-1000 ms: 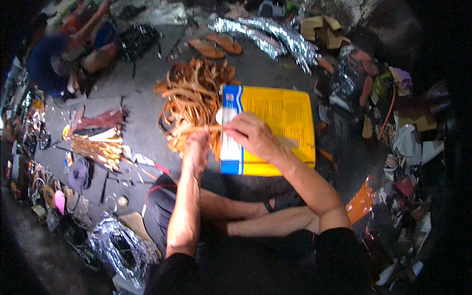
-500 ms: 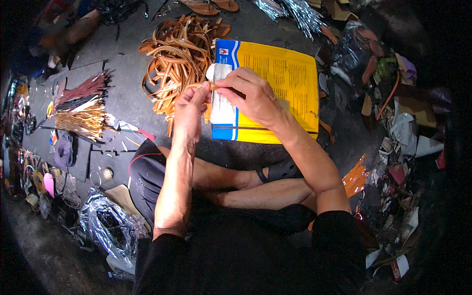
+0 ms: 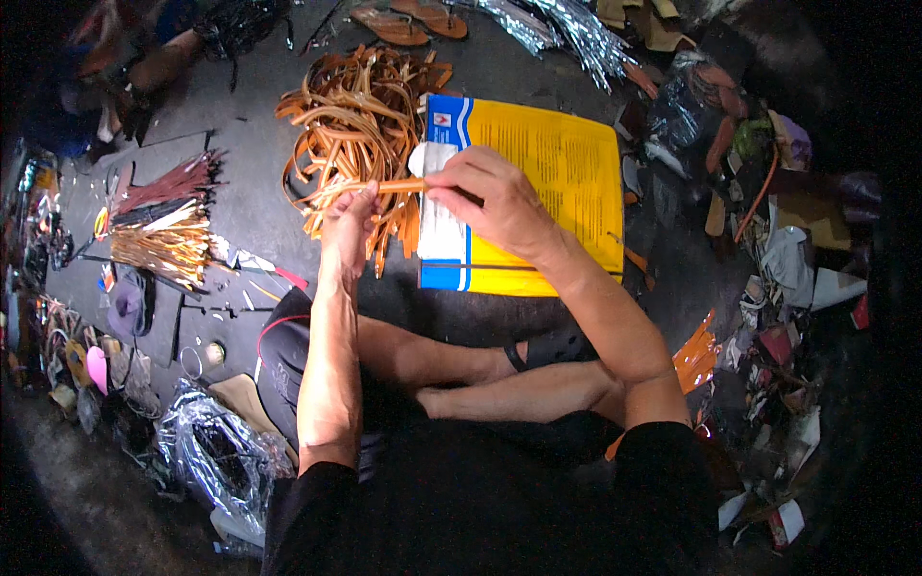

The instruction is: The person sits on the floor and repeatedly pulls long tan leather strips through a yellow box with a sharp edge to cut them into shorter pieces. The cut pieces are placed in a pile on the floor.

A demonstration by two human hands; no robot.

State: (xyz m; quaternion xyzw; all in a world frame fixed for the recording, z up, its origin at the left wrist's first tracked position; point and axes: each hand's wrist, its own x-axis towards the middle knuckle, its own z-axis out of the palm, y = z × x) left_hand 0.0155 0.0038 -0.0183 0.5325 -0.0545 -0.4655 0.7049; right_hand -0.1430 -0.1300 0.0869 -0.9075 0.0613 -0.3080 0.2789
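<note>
A narrow orange-brown strip [image 3: 399,185] runs between my two hands, stretched nearly level. My left hand [image 3: 349,221] pinches it between thumb and fingers at the near edge of a tangled heap of similar strips [image 3: 360,106]. At its other end my right hand [image 3: 495,197] grips the strip with thumb and fingertips. Under the right hand lies a yellow and blue printed panel [image 3: 547,144], with a dark band across its near part. On the panel's left side is a white patch [image 3: 442,226], partly covered by the right hand.
Bundles of dark red and golden strips [image 3: 163,235] lie at the left. Silvery strips [image 3: 576,43] and sandals [image 3: 413,21] are at the far side. Scraps and plastic bags [image 3: 691,106] line the right. Crumpled clear plastic [image 3: 216,446] sits near my left knee.
My hands have moved apart, the left one going left, so a longer piece of strip shows between them. The whole view has shifted slightly.
</note>
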